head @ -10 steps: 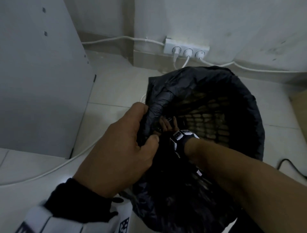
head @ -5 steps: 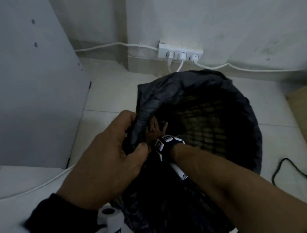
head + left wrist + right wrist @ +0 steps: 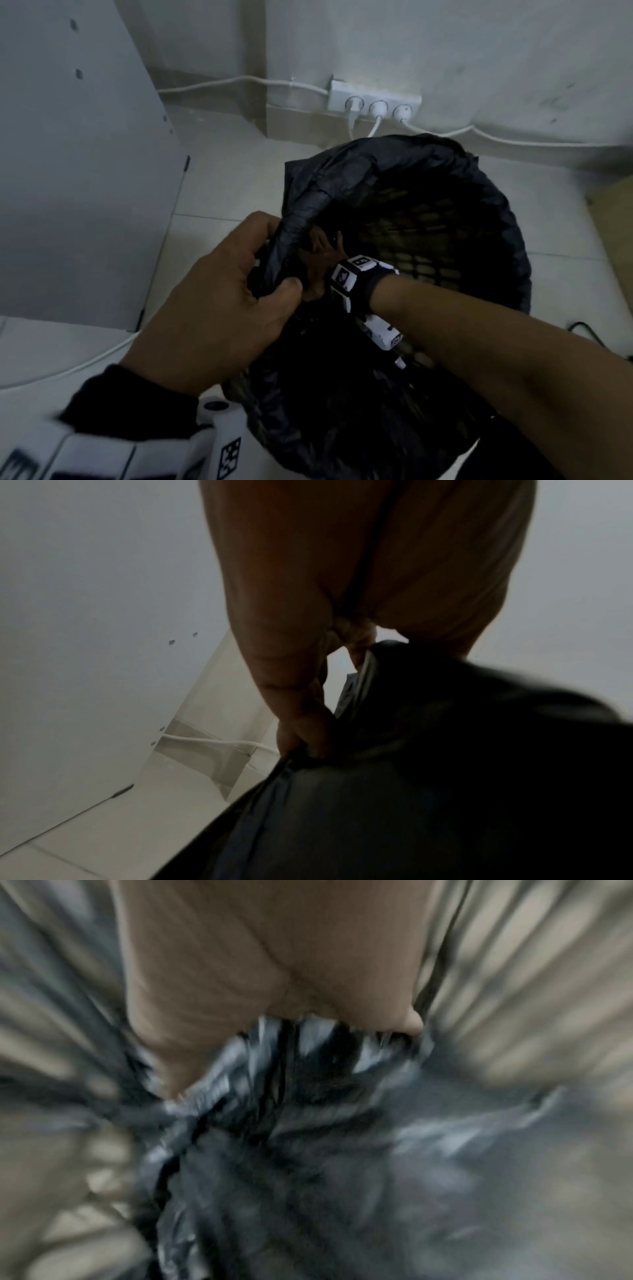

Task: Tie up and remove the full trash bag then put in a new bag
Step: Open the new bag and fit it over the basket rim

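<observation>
Your left hand (image 3: 219, 294) grips bag (image 3: 359, 164) edge at bin's (image 3: 428, 233) near-left rim. Right hand (image 3: 318, 257) inside mouth, just right of left, clutches bunched film. Far rim lies away from both hands.

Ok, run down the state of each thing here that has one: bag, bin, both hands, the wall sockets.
black trash bag: untied, mouth open, draped over the bin's rim
mesh bin: upright on the floor, lined by the bag
left hand: grips a gathered fold of the bag's edge
right hand: inside the bag, grips bunched plastic
power strip: all three sockets plugged
</observation>
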